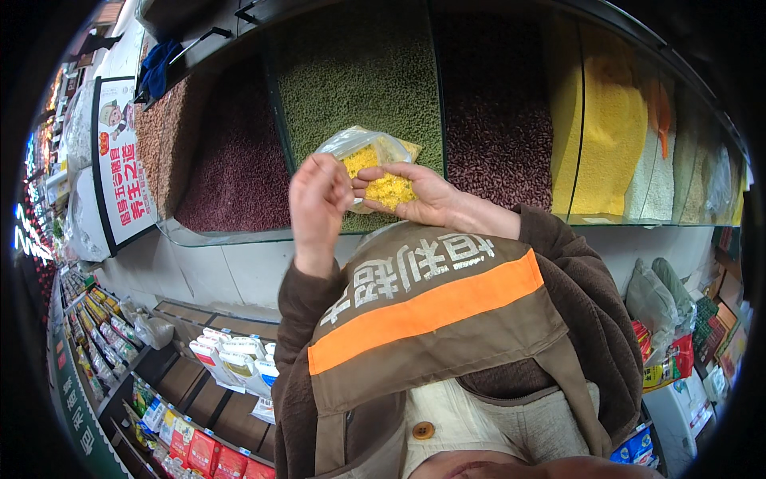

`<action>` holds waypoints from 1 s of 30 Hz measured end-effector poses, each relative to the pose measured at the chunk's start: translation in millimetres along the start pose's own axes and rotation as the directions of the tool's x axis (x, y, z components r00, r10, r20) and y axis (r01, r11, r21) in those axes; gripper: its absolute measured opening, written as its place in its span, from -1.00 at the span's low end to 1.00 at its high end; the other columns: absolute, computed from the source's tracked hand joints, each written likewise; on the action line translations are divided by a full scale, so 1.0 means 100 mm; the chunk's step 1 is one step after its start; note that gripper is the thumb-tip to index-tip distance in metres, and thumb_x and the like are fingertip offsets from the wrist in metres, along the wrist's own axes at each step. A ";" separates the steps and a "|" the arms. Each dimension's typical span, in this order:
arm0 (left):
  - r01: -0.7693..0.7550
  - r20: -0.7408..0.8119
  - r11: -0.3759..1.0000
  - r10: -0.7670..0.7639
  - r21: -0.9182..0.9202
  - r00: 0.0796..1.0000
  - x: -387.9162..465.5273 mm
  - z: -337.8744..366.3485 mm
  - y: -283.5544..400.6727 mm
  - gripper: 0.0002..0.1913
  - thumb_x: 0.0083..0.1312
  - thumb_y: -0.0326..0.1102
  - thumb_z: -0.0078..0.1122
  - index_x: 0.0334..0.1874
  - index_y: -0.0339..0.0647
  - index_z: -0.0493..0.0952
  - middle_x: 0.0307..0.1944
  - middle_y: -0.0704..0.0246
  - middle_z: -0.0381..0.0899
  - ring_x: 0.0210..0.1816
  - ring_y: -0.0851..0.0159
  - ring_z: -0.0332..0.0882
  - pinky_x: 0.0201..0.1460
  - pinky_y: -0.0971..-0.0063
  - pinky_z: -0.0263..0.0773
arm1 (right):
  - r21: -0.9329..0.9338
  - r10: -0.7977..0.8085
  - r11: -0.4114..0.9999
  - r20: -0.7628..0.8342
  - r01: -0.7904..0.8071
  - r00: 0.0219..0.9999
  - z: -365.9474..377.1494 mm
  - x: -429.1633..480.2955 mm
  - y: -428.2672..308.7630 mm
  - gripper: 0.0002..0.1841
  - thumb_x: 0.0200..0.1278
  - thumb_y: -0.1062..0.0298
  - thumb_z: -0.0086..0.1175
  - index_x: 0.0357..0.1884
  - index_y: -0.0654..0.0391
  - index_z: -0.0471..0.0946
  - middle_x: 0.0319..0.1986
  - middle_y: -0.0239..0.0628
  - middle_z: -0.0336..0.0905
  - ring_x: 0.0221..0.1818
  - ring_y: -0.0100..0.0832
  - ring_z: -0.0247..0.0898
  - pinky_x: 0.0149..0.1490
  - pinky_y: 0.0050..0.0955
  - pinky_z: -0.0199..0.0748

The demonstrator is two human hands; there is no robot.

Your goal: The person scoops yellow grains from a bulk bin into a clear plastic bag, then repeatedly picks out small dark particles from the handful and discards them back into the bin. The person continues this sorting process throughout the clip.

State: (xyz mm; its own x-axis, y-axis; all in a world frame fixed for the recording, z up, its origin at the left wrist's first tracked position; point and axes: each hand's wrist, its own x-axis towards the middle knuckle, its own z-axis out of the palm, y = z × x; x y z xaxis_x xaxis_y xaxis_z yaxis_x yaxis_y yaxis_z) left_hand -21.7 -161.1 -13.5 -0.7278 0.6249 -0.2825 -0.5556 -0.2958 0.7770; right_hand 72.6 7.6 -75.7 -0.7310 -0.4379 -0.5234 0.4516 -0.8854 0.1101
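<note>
My right hand [428, 194] is palm up, cupping a small heap of coarse yellow grains [389, 190] that look like corn grits. Beside it my left hand [320, 200] is raised with the fingers curled together near the right fingertips. Blur hides whether anything is pinched in it. Just beyond both hands, a clear plastic bag [359, 141] with more yellow grains in it lies open on a bin of mung beans [359, 78]. The hands cover part of the bag.
Glass dividers separate bins of small red beans [239, 173], dark kidney beans [499, 132], yellow meal [610, 132] and white grain [652, 179]. A glass rim [239, 240] runs along the front. A printed sign [122, 161] stands left. Shelves [185, 383] hold packaged goods at lower left.
</note>
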 end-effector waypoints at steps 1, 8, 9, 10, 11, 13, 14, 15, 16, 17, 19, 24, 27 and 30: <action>-0.005 0.163 0.983 0.035 -0.184 0.986 0.11 -0.01 0.08 -0.84 0.50 -0.41 0.06 0.03 -0.31 0.49 -0.15 0.26 0.67 -0.29 0.44 0.57 -0.25 0.61 0.54 | 0.002 0.009 1.000 -0.012 -0.009 1.000 0.00 0.00 0.00 -0.55 0.61 0.23 -0.19 0.31 0.40 0.35 0.22 0.12 0.41 0.28 -0.05 0.46 0.23 -0.15 0.65; -0.378 0.223 0.156 0.585 0.913 0.780 0.39 0.32 0.51 -0.52 0.34 -0.52 0.26 0.31 -0.29 0.43 0.18 0.14 0.47 0.15 0.24 0.54 -0.02 0.46 0.60 | 0.021 -0.015 1.000 -0.039 0.016 0.999 0.10 -0.08 -0.05 -0.54 0.62 0.22 -0.21 0.28 0.41 0.39 0.24 0.09 0.42 0.32 -0.03 0.43 0.26 -0.17 0.63; -0.392 0.226 0.219 0.535 0.893 0.814 0.31 0.38 0.47 -0.57 0.32 -0.55 0.26 0.25 -0.29 0.49 0.12 0.16 0.52 0.05 0.26 0.59 -0.13 0.50 0.61 | 0.001 -0.027 1.000 -0.041 0.028 0.999 0.11 -0.10 -0.06 -0.55 0.62 0.21 -0.21 0.28 0.40 0.39 0.23 0.08 0.43 0.32 -0.05 0.43 0.28 -0.16 0.61; -0.368 0.203 0.331 0.442 0.869 0.874 0.22 0.43 0.41 -0.70 0.29 -0.60 0.27 0.07 -0.31 0.58 -0.07 0.23 0.61 -0.15 0.31 0.64 -0.29 0.50 0.58 | -0.024 -0.052 0.998 -0.044 0.051 0.998 0.12 -0.11 -0.06 -0.55 0.62 0.21 -0.21 0.27 0.40 0.40 0.23 0.06 0.43 0.32 -0.07 0.42 0.29 -0.15 0.60; -0.395 0.300 0.189 0.392 0.899 0.870 0.14 0.47 0.32 -0.77 0.27 -0.58 0.29 -0.03 -0.30 0.62 -0.25 0.30 0.63 -0.25 0.34 0.63 -0.32 0.49 0.54 | 0.004 -0.061 0.998 -0.058 0.061 0.996 0.13 -0.11 -0.06 -0.55 0.63 0.21 -0.21 0.26 0.39 0.41 0.22 0.05 0.44 0.31 -0.10 0.43 0.30 -0.16 0.59; -0.430 0.404 0.044 0.269 0.902 0.874 -0.01 0.51 0.11 -0.81 0.20 -0.55 0.33 -0.13 -0.25 0.64 -0.29 0.28 0.61 -0.30 0.23 0.59 -0.26 0.41 0.51 | 0.079 -0.084 0.993 -0.067 0.089 0.994 0.13 -0.11 -0.06 -0.56 0.63 0.21 -0.21 0.24 0.38 0.43 0.21 0.02 0.44 0.28 -0.17 0.46 0.32 -0.16 0.56; -0.428 0.410 0.007 0.280 0.904 0.868 -0.06 0.51 0.02 -0.80 0.16 -0.53 0.34 -0.16 -0.22 0.65 -0.23 0.28 0.63 -0.26 0.20 0.59 -0.20 0.37 0.52 | 0.039 -0.085 0.995 -0.051 0.087 0.995 0.13 -0.11 -0.07 -0.57 0.62 0.22 -0.20 0.25 0.37 0.43 0.20 0.00 0.44 0.25 -0.21 0.46 0.31 -0.18 0.56; -0.417 0.399 0.013 0.264 0.909 0.878 -0.09 0.50 -0.05 -0.81 0.16 -0.54 0.34 -0.16 -0.22 0.65 -0.22 0.28 0.64 -0.24 0.17 0.60 -0.18 0.36 0.52 | 0.022 -0.068 0.997 -0.009 0.068 0.998 0.12 -0.11 -0.08 -0.58 0.62 0.23 -0.19 0.25 0.36 0.42 0.20 -0.02 0.44 0.23 -0.24 0.47 0.31 -0.20 0.55; -0.404 0.388 0.017 0.250 0.914 0.887 -0.12 0.49 -0.10 -0.81 0.17 -0.55 0.33 -0.17 -0.23 0.64 -0.21 0.28 0.65 -0.22 0.15 0.61 -0.16 0.35 0.52 | -0.007 -0.061 0.998 -0.025 0.061 0.998 0.11 -0.11 -0.08 -0.59 0.62 0.24 -0.18 0.26 0.34 0.42 0.19 -0.04 0.44 0.21 -0.27 0.48 0.30 -0.22 0.55; -0.392 0.376 0.023 0.241 0.919 0.895 -0.14 0.48 -0.14 -0.81 0.17 -0.56 0.33 -0.17 -0.23 0.64 -0.21 0.28 0.65 -0.20 0.13 0.61 -0.15 0.35 0.51 | 0.001 -0.056 0.998 0.003 0.056 0.998 0.09 -0.10 -0.08 -0.60 0.61 0.25 -0.17 0.27 0.33 0.40 0.18 -0.06 0.44 0.19 -0.29 0.48 0.28 -0.24 0.55; -0.395 0.391 -0.036 0.248 0.918 0.886 -0.13 0.45 -0.19 -0.84 0.15 -0.54 0.34 -0.22 -0.23 0.63 -0.19 0.29 0.66 -0.19 0.12 0.61 -0.16 0.35 0.52 | 0.018 -0.069 0.997 0.001 0.069 0.998 0.07 -0.09 -0.06 -0.60 0.61 0.25 -0.15 0.29 0.30 0.37 0.17 -0.09 0.44 0.16 -0.32 0.48 0.24 -0.28 0.57; -0.398 0.406 -0.084 0.254 0.914 0.878 -0.10 0.42 -0.21 -0.88 0.16 -0.55 0.33 -0.28 -0.23 0.60 -0.17 0.29 0.67 -0.19 0.14 0.62 -0.16 0.36 0.53 | 0.028 -0.051 0.998 -0.016 0.052 0.999 0.03 -0.07 -0.04 -0.58 0.60 0.25 -0.12 0.33 0.28 0.31 0.14 -0.11 0.46 0.17 -0.33 0.47 0.22 -0.27 0.58; -0.385 0.371 -0.003 0.282 0.923 0.885 -0.10 0.39 -0.22 -0.89 0.17 -0.55 0.31 -0.28 -0.24 0.59 -0.13 0.27 0.68 -0.20 0.15 0.62 -0.18 0.37 0.53 | 0.041 -0.047 0.998 -0.012 0.048 0.999 0.03 -0.06 -0.04 -0.59 0.60 0.24 -0.12 0.31 0.27 0.32 0.13 -0.12 0.46 0.15 -0.31 0.50 0.21 -0.26 0.59; -0.360 0.331 0.045 0.297 0.932 0.896 -0.11 0.38 -0.23 -0.88 0.18 -0.56 0.32 -0.25 -0.26 0.60 -0.11 0.25 0.67 -0.22 0.15 0.62 -0.21 0.38 0.53 | 0.016 -0.066 0.998 -0.051 0.067 0.997 0.04 -0.07 -0.03 -0.61 0.60 0.24 -0.12 0.29 0.26 0.33 0.14 -0.13 0.46 0.13 -0.30 0.51 0.20 -0.27 0.59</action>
State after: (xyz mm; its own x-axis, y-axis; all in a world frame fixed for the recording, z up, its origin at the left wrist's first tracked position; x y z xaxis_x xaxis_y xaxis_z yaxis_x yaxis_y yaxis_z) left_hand 14.1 -134.1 -6.7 -0.6834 0.7114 0.1638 0.6116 0.4354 0.6606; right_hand 73.8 12.5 -69.0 -0.7324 -0.3700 -0.5716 0.3936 -0.9151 0.0880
